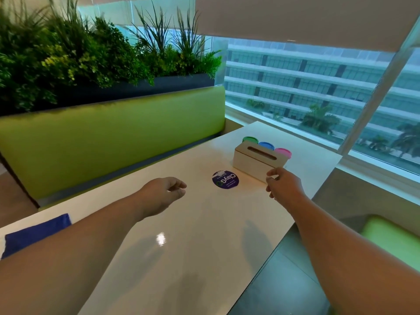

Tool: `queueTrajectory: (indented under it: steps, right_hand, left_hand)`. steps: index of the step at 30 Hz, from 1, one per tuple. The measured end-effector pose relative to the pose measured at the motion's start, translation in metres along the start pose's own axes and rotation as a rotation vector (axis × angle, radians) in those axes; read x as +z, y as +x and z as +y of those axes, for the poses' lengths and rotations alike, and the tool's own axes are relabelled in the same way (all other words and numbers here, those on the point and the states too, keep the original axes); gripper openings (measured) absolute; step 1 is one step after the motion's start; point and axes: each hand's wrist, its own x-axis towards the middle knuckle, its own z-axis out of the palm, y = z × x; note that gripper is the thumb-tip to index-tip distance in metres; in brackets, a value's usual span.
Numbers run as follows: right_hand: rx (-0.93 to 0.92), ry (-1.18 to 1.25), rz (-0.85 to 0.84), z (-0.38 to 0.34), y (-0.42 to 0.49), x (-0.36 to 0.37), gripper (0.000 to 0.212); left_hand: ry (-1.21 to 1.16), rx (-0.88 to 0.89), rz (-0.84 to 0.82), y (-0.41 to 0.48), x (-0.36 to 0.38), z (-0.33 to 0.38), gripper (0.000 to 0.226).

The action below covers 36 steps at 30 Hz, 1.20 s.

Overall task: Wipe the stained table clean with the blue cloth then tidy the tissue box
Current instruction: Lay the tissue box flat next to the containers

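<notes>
A white tissue box (254, 159) with a dark slot on top stands at the far right of the white table (193, 223). My right hand (284, 184) is at the box's near right corner, fingers curled and touching it. My left hand (166, 192) hovers over the middle of the table, loosely curled, holding nothing. The blue cloth (34, 233) lies flat at the table's left edge, partly hidden behind my left forearm. No stain shows on the glossy tabletop.
A round purple sticker (225, 179) lies on the table just left of the box. Three small tubs with green (250, 139), blue (266, 145) and pink (283, 152) lids stand behind the box. A green bench (102, 142) with plants runs along the far side; a window is at right.
</notes>
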Motion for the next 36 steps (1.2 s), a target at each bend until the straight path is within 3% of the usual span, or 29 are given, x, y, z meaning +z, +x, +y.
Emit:
queueTrajectory:
  steps: [6, 12, 18, 25, 36]
  right_hand:
    - [0.026, -0.14, 0.054, 0.024, 0.041, 0.018, 0.024]
    - [0.084, -0.381, 0.045, 0.056, 0.117, 0.033, 0.053]
    - [0.113, -0.429, 0.091, 0.089, 0.201, 0.043, 0.067]
    - [0.026, -0.349, 0.198, 0.111, 0.227, 0.063, 0.05]
    - [-0.006, -0.33, 0.194, 0.101, 0.228, 0.074, 0.051]
  left_hand:
    - [0.013, 0.007, -0.039, 0.048, 0.002, -0.015, 0.023]
    - [0.088, 0.004, -0.136, 0.136, 0.027, -0.024, 0.03]
    - [0.192, 0.102, -0.096, 0.235, 0.07, -0.022, 0.039]
    - [0.191, 0.001, -0.137, 0.259, 0.097, -0.061, 0.037]
    - [0.15, -0.036, -0.113, 0.243, 0.096, -0.082, 0.033]
